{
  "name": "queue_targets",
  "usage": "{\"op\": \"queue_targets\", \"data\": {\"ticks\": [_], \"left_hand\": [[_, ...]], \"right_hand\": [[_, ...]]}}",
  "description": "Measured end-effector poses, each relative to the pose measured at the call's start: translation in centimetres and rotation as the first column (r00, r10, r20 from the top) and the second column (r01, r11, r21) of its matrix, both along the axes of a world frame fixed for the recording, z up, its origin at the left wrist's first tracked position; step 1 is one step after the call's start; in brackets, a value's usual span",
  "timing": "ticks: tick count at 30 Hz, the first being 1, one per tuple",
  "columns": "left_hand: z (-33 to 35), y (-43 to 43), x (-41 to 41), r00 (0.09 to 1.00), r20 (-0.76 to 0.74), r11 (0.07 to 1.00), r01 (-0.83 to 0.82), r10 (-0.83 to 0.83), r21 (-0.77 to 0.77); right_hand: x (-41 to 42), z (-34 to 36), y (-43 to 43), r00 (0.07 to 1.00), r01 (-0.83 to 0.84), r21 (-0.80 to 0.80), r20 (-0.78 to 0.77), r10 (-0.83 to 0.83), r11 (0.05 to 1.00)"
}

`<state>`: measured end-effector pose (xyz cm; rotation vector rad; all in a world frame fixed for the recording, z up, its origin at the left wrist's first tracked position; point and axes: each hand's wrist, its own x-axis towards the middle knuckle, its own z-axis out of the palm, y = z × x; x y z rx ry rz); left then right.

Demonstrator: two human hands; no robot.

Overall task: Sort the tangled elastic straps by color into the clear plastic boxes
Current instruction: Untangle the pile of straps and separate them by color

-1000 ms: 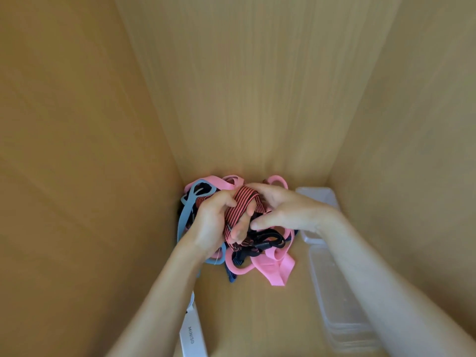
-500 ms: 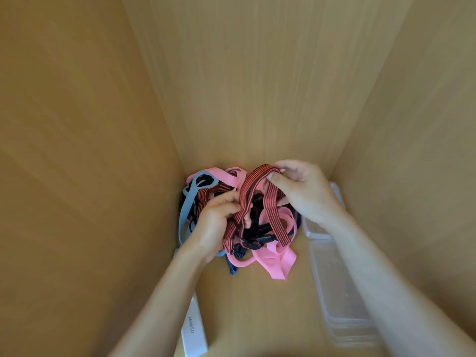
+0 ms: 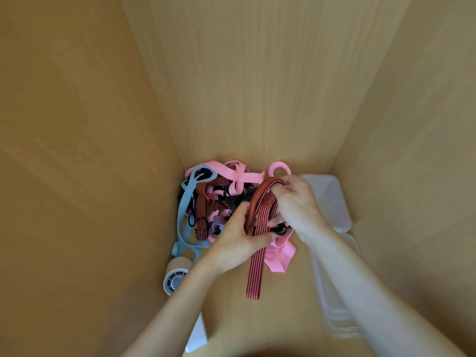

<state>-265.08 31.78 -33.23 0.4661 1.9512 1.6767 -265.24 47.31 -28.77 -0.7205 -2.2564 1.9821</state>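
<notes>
The striped strap (image 3: 260, 215) has come further out! A loose tail now trails toward the near edge of the shelf (image 3: 283, 318), where half a second ago it was all looped up in the pile. The left hand (image 3: 235, 240) grips it mid-length, fingers curled round the doubled bands, while the right hand (image 3: 296, 204) pinches its top bend. The tangle (image 3: 219, 199) sits at the shelf's back edge, nearer the back left corner.

Best play here, I'd say: hold the pile down, draw slowly, and watch the black loops (image 3: 279, 230) beneath, which look likely to snag. The strap is flat ribbed elastic, red and black. Around it lie a smooth pink band (image 3: 247, 176) and a soft blue strap (image 3: 186, 212). The clear plastic box (image 3: 332, 199) waits along the right edge, and a roll of tape (image 3: 176, 275) lies by the left edge.
</notes>
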Motion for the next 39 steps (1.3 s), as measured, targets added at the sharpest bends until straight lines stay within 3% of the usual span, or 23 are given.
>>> {"op": "queue_targets", "data": {"ticks": [4, 7, 11, 14, 16, 18, 21, 26, 30, 34, 39], "left_hand": [[-1.2, 0.5, 0.4, 0.997, -0.04, 0.992, -0.065, 0.061, -0.106], [-2.5, -0.1, 0.6, 1.0, -0.016, 0.979, -0.018, 0.015, -0.203], [-4.3, -1.1, 1.7, 0.998, 0.048, 0.946, 0.056, -0.043, -0.321], [-5.4, -1.7, 2.5, 0.991, 0.007, 0.886, 0.122, -0.132, -0.448], [-6.0, -1.9, 3.0, 0.974, -0.064, 0.811, 0.144, -0.217, -0.567], [-6.3, -1.7, 3.6, 0.95, -0.14, 0.76, 0.129, -0.279, -0.636], [-7.4, -1.3, 4.5, 0.904, -0.236, 0.745, 0.123, -0.357, -0.656], [-8.9, -1.3, 5.8, 0.839, -0.376, 0.719, 0.026, -0.393, -0.695], [-8.7, -1.9, 5.8, 0.856, -0.389, 0.768, 0.015, -0.342, -0.641], [-7.3, -2.7, 5.4, 0.9, -0.375, 0.835, -0.021, -0.224, -0.549], [-4.9, -3.5, 3.5, 0.925, -0.378, 0.861, -0.228, 0.044, -0.455]], "right_hand": [[0.7, -1.3, -0.1, 0.995, 0.086, -0.271, 0.073, -0.069, 0.959], [1.7, -3.4, 0.7, 0.985, 0.132, -0.269, 0.144, -0.096, 0.954], [3.7, -6.7, 2.5, 0.971, 0.084, -0.126, 0.232, -0.053, 0.988], [5.6, -9.0, 3.2, 0.958, -0.038, -0.015, 0.285, 0.041, 0.999], [6.9, -10.3, 3.5, 0.954, -0.145, 0.187, 0.288, 0.087, 0.972], [8.2, -11.0, 3.6, 0.944, -0.254, 0.423, 0.305, 0.127, 0.87], [9.5, -11.1, 3.1, 0.914, -0.374, 0.596, 0.365, 0.175, 0.71], [10.5, -10.7, 2.2, 0.814, -0.547, 0.596, 0.541, 0.209, 0.587], [10.6, -9.9, 2.1, 0.792, -0.577, 0.584, 0.57, 0.217, 0.571], [9.8, -8.3, 2.0, 0.83, -0.534, 0.625, 0.517, 0.21, 0.569], [8.1, -6.3, 1.1, 0.897, -0.438, 0.639, 0.357, 0.261, 0.632]]}}
